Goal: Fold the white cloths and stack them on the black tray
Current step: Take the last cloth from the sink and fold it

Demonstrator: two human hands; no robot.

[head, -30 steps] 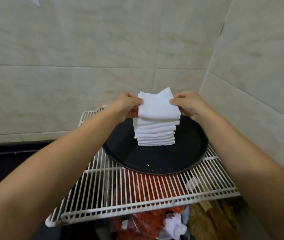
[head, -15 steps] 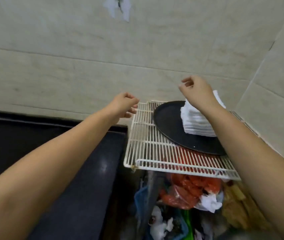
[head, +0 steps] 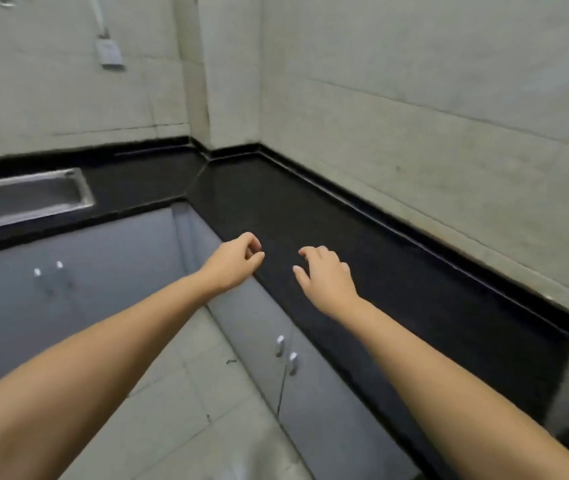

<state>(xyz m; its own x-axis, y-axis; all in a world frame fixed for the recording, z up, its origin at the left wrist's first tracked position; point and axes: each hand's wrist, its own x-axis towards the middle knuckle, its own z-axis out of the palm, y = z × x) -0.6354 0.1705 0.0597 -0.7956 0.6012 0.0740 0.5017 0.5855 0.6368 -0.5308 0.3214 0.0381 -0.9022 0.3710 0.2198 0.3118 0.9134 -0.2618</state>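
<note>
While I look for the white cloths and the black tray, neither shows anywhere in my view, so I cannot tell which way they lie from my hands or which arm is nearer to them. That is the relation the coming move turns on, and I judge I must turn my head to find a cloth before reaching.

My left hand hangs over the front edge of the black countertop, fingers loosely curled and grasping nothing. My right hand hovers over the counter just beside it, at three o'clock from the left, fingers relaxed and slightly bent, also holding nothing. Whether either touches the stone I cannot tell.

The counter runs as a long strip from the corner at twelve o'clock down toward five o'clock, along the tiled wall. A steel sink sits at ten o'clock, well apart from both hands. Grey cabinet doors with small handles stand below the counter at six o'clock.
</note>
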